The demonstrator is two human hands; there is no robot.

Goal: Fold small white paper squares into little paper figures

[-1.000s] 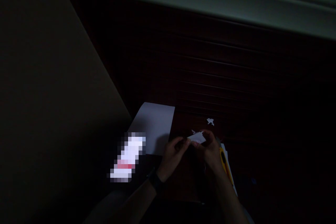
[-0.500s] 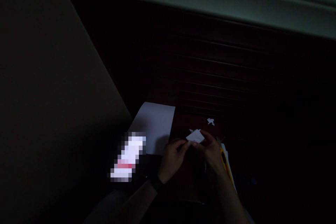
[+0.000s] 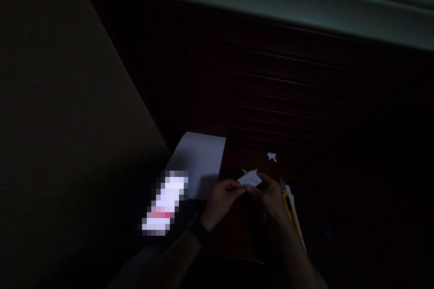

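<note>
Dim light, a dark table (image 3: 233, 246): two bare hands work a small folded paper (image 3: 250, 179) at the near end of the scene, just above the tabletop or on it; the gap, if any, is lost in shadow. The left hand (image 3: 220, 202) pinches the paper's left corner between thumb and fingertips. The right hand (image 3: 271, 195) grips the right side, its thumb pressed on the near edge and its fingers curled behind.

The folding looks well advanced: the paper is already compact, with a flat face and small points showing beyond it. Whether any creases remain to be made cannot be told. A small white figure (image 3: 271, 157) lies apart on the far side, apparently shaped already, while a large sheet (image 3: 201, 158) to the left appears uncreased and unused.

The paper's visible face tilts up toward the wearer. Its long axis appears to run roughly left to right, from one hand to the other, though fingers cover both ends. Two small tips point to the far side, one leaning left, the other right.

A yellow cutter (image 3: 290, 211) lies just right of the right hand, blade toward the far side. A bright, blurred-out screen (image 3: 166, 203) glows at left, overlapping the sheet in view.
</note>
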